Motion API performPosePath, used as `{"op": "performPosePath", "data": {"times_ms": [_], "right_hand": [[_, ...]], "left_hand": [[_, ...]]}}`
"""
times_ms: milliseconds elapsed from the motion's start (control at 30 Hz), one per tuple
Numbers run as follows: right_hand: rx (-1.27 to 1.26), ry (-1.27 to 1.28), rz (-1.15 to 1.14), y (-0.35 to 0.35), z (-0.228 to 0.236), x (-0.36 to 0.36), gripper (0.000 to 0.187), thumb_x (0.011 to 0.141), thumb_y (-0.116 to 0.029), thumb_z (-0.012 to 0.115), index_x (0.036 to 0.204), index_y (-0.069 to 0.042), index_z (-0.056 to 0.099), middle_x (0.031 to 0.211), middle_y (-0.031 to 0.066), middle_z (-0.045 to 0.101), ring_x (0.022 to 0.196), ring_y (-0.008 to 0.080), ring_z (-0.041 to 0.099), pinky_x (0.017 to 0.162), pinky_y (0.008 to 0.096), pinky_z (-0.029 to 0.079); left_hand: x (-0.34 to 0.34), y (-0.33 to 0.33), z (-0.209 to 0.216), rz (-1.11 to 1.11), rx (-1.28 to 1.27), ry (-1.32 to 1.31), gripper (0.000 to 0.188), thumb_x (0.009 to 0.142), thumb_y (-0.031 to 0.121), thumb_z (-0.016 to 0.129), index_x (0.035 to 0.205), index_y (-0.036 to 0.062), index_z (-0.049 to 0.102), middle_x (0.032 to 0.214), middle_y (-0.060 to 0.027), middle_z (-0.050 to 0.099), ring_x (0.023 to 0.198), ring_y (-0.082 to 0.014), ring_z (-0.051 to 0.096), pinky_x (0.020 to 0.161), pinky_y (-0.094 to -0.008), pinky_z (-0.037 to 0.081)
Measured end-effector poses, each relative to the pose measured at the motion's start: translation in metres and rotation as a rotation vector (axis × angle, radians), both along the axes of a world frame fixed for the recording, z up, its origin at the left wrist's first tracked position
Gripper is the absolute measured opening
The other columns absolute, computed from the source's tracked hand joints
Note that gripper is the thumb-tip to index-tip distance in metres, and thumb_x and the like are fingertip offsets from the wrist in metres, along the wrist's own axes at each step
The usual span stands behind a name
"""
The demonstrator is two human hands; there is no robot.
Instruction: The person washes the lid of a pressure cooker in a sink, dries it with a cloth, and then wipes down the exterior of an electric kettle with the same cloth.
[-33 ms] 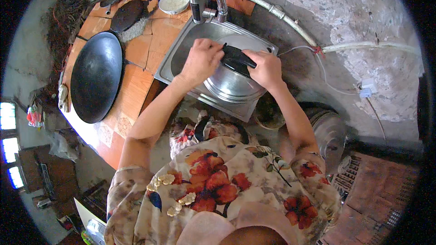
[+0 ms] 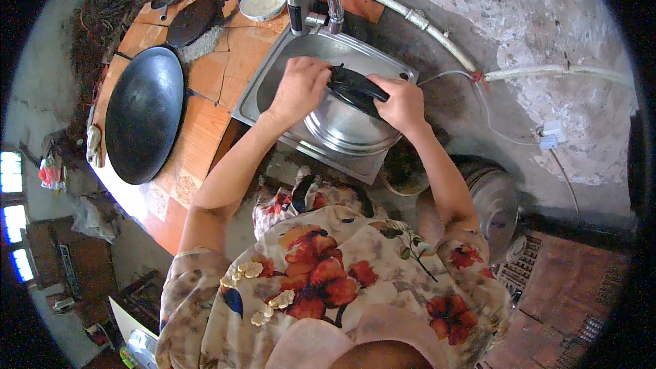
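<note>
Facing a cracked orange-tiled counter at frame left, a squarish metal sink at upper centre and a smooth, concave black wok at left. Handling a round, ridged, shiny metal vessel at upper centre. Bending both elbows; clamping the right grip on its black handle; curling the left grip at the handle's left end, not showing whether grasping it.

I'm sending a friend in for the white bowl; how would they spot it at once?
Start at the metal sink and find its tall curved faucet. Just left of it, on the orange tiled counter, sits the round white bowl. Its pale colour sets it apart from the big black pan.
</note>
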State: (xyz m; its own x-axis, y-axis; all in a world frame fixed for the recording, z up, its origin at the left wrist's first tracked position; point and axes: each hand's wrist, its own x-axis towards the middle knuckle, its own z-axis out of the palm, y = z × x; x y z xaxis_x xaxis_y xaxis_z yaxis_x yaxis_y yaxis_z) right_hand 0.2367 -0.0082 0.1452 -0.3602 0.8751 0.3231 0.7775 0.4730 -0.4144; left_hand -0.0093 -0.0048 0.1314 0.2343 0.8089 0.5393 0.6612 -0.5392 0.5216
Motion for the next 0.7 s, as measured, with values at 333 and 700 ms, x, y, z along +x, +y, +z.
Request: {"op": "performPosePath", "data": {"times_ms": [333, 700], "right_hand": [[-0.325, 0.426, -0.013, 0.014, -0.012, 0.040, 0.053, 0.068, 0.009, 0.062, 0.119, -0.002, 0.064, 0.108, 0.0084, 0.069, 0.098, 0.0138, 0.063, 0.089, 0.0264, 0.047], [-0.901, 0.783, -0.097, 0.023, -0.001, 0.064, 0.047, 0.079, 0.003, 0.057, 0.126, -0.001, 0.058, 0.115, 0.0050, 0.064, 0.101, 0.0137, 0.061, 0.088, 0.0271, 0.046]], "left_hand": [[-0.030, 0.005, -0.067, 0.396, -0.307, -0.248, 0.029, 0.089, 0.029, 0.061, 0.096, 0.0022, 0.068, 0.087, -0.0187, 0.067, 0.076, -0.0331, 0.065, 0.071, -0.0398, 0.051], [-0.024, -0.010, -0.099, 0.297, -0.616, -0.306, 0.027, 0.082, 0.029, 0.064, 0.082, 0.0030, 0.069, 0.080, -0.0178, 0.067, 0.076, -0.0318, 0.066, 0.070, -0.0423, 0.050]]}}
